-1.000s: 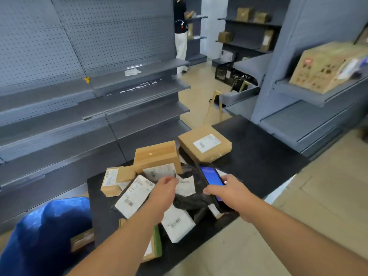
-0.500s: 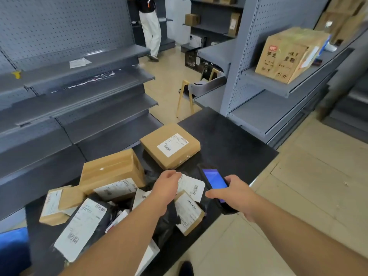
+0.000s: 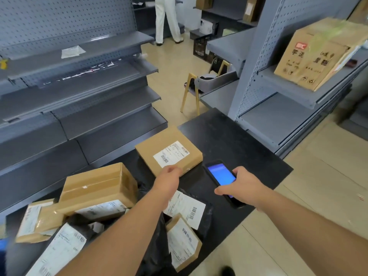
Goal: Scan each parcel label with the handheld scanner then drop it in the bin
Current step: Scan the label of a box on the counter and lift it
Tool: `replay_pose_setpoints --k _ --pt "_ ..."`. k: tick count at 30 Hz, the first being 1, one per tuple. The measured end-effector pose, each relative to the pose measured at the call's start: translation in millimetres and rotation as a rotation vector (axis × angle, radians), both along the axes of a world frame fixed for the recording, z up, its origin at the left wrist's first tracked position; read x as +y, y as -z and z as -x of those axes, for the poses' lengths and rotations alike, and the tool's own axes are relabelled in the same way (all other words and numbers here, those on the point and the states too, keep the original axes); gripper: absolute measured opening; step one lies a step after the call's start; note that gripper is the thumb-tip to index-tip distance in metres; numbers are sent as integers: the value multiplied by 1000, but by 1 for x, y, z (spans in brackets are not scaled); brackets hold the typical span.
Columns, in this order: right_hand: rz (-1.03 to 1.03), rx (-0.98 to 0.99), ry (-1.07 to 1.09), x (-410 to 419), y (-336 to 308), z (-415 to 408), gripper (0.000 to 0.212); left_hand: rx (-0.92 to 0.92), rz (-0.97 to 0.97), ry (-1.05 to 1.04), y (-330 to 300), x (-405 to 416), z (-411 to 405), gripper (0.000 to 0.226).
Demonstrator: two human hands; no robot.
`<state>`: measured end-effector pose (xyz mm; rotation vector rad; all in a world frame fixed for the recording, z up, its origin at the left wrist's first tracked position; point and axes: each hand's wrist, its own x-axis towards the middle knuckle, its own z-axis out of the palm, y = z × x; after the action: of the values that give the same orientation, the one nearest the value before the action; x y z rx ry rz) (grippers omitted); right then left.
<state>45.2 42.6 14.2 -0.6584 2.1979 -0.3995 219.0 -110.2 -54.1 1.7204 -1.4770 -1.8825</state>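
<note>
So the left edge of the black table (image 3: 229, 136) is basically a heap: small kraft parcels, a black poly mailer (image 3: 191, 208) with its white label facing up, and a taller brown box (image 3: 99, 186) at about 9 o'clock from the left hand (image 3: 169, 174).

The one that matters is the flat cardboard parcel (image 3: 169, 150), sitting on its own near the middle of the table, label (image 3: 171, 154) face up. It lies at roughly 12 o'clock from the left hand, and that hand is right at its near edge. I can't tell if the fingers have actually curled onto the edge or are just touching it; they're hidden behind the knuckles.

The parcel's long side runs diagonally, roughly 10 to 4 o'clock, and the barcode sits at the label's near-left corner.

Over at 3 o'clock, the right hand (image 3: 241, 186) is gripping the handheld scanner (image 3: 221, 176), screen lit blue, its top end pointing toward 11 o'clock, just beside the parcel's right corner.

My guess: left hand is nearer, so it tilts or lifts while the scanner swings left onto that barcode. No bin visible right now.
</note>
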Motion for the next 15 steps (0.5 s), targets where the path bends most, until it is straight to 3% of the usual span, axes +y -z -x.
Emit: replay_pose_setpoints --k 8,15 --pt "-15 26 -268 -49 18 64 76 -44 44 -187 7 -11 33 22" --pt "1 100 -564 -86 7 116 81 -114 38 -373 2 6 57 41"
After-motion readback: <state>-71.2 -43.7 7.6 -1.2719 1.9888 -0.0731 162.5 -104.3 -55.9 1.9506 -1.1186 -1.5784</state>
